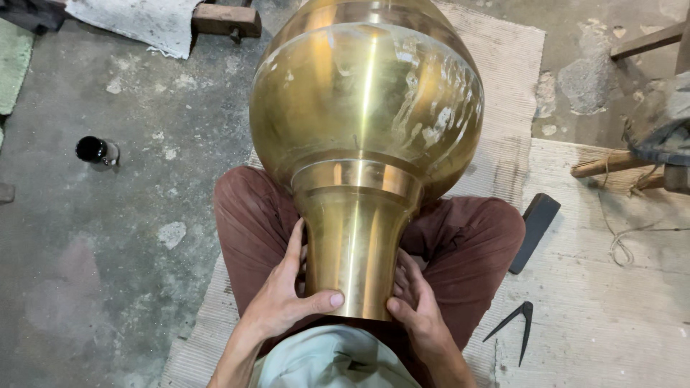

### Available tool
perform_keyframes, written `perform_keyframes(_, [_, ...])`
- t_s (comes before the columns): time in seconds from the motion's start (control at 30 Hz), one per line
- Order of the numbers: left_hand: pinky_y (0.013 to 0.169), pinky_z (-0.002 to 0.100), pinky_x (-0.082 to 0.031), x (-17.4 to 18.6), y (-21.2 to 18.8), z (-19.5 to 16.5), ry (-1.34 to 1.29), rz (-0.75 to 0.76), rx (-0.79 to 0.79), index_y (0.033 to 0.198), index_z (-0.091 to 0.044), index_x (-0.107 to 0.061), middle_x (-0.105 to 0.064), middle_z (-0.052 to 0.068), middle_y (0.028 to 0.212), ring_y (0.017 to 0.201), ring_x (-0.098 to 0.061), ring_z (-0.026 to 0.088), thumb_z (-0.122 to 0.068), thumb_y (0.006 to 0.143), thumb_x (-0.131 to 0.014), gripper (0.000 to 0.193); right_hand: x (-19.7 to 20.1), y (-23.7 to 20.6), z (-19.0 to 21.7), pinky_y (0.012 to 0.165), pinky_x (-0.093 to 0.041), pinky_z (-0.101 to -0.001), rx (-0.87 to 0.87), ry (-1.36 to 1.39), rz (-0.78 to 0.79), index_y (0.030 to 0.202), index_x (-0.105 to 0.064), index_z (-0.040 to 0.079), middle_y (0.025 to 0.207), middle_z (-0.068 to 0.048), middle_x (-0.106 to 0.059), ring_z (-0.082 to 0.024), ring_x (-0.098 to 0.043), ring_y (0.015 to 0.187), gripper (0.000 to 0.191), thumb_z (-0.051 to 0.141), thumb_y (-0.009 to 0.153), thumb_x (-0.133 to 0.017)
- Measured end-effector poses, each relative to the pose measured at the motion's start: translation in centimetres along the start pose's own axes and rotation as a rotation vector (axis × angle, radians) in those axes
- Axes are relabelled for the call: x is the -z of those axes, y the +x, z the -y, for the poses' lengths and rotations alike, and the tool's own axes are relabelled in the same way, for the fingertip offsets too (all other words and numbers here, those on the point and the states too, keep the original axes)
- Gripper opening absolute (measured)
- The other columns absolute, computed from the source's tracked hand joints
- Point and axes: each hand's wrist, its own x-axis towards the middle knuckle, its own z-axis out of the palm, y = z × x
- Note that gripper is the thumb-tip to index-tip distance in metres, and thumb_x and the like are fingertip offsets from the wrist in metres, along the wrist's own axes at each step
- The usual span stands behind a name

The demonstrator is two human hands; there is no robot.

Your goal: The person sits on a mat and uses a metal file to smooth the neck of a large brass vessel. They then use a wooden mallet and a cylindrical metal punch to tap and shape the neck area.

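Observation:
A large polished brass vessel with a round belly and a flared neck lies across my lap, its neck pointing toward me. My left hand wraps the left side of the neck near its rim, thumb lying across the front. On the right side of the rim sits my right hand, fingers behind the neck and thumb on the front. Both hands hold the vessel. My legs in dark red trousers are folded under it.
I sit on a woven mat over a concrete floor. A black flat bar and black metal dividers lie at my right. A small dark jar stands at left. Wooden pieces and cord lie at far right.

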Motion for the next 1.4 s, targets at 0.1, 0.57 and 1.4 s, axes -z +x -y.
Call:
perform_keyframes(0.1, [0.117, 0.041, -0.036, 0.3, 0.3, -0.3, 0.132, -0.017, -0.003, 0.161, 0.002, -0.001, -0.045, 0.029, 0.153, 0.143, -0.049, 0.038, -0.061, 0.063, -0.083, 0.142, 0.1, -1.1, 0.6, 0.117, -0.035, -0.0454, 0.028, -0.059, -0.017, 0.157, -0.025, -0.003, 0.157, -0.025, -0.041, -0.035, -0.041, 0.146, 0.113, 0.045, 0.074, -0.085])
perform_keyframes(0.57, [0.112, 0.049, -0.034, 0.7, -0.2, -4.6, 0.537, -0.243, -0.056, 0.159, 0.001, -0.022, -0.037, 0.03, 0.158, 0.144, -0.04, 0.041, -0.047, 0.073, -0.086, 0.118, 4.5, -5.3, 2.9, 0.095, -0.063, -0.039, 0.036, -0.443, -0.553, 0.129, -0.064, -0.002, 0.126, -0.016, -0.073, -0.026, -0.072, 0.116, 0.062, 0.015, 0.072, -0.082])
perform_keyframes(1.4, [0.1, 0.043, -0.051, 1.5, -3.8, 22.9, 0.89, -0.796, 0.188, 0.127, 0.004, -0.068, -0.069, 0.021, 0.119, 0.113, -0.066, 0.034, -0.008, 0.109, -0.057, 0.024, 18.9, -11.0, -10.6, 0.076, -0.057, -0.0375, 0.04, -0.931, -1.158, 0.121, -0.071, 0.001, 0.099, -0.012, -0.076, -0.025, -0.068, 0.085, 0.037, 0.009, 0.086, -0.08])
